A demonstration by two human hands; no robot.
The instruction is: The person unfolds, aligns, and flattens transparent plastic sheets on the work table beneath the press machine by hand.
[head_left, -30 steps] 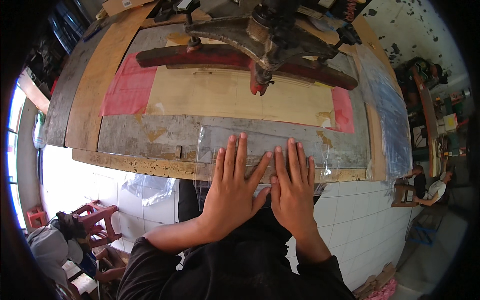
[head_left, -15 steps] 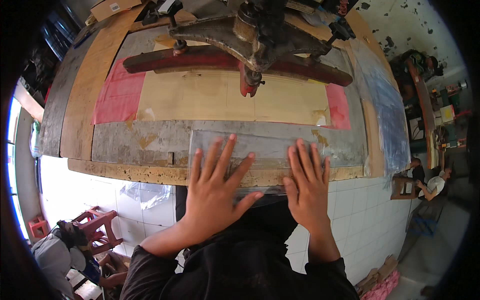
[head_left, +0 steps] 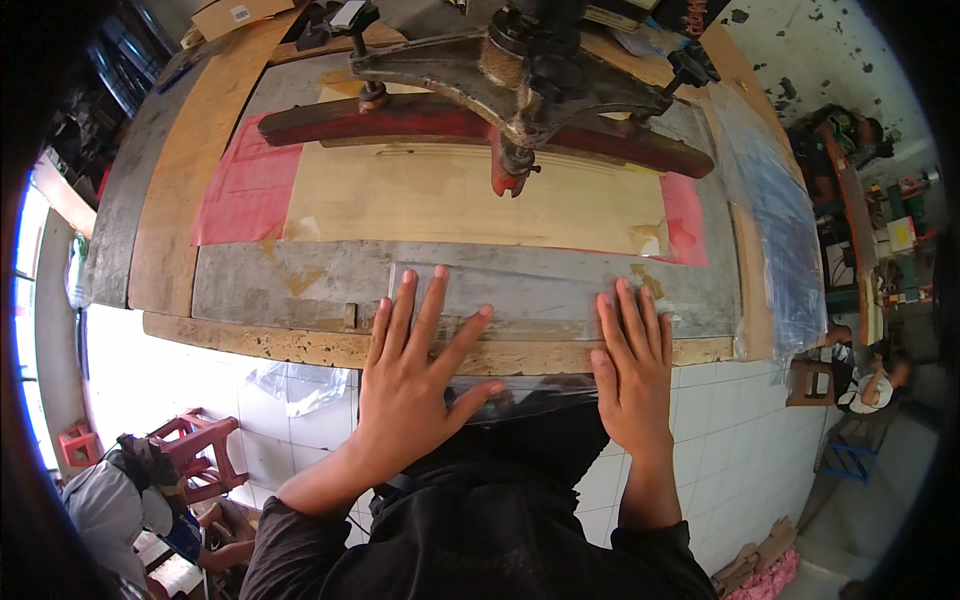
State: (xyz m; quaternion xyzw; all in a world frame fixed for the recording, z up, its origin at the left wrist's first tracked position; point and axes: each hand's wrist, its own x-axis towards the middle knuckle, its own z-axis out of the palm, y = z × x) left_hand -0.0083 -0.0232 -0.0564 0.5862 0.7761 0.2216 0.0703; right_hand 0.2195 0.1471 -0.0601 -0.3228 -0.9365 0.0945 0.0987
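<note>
A clear plastic sheet (head_left: 530, 300) lies over the near edge of the grey metal bed (head_left: 250, 290), and its near part hangs down toward my lap. Palm down, my left hand (head_left: 405, 375) rests on the sheet's left side with its fingers spread. My right hand (head_left: 635, 375) lies flat on the right side, fingers stretched forward. Beyond the fingertips is a tan panel (head_left: 470, 200) with pink-red film (head_left: 245, 190) at its ends. Above it hangs the machine's long red bar (head_left: 440, 125) on a dark metal bracket (head_left: 450, 70).
Blue-tinted clear plastic sheets (head_left: 780, 220) lie along the table's right side. A wooden strip (head_left: 300, 345) forms the near edge. At lower left a person (head_left: 120, 510) is near a red stool (head_left: 195, 445); another person (head_left: 870, 385) sits at far right. A cardboard box (head_left: 235, 15) stands at the back left.
My hands have moved slightly apart on the plastic sheet, the left one leftward. The whole view has shifted a little.
</note>
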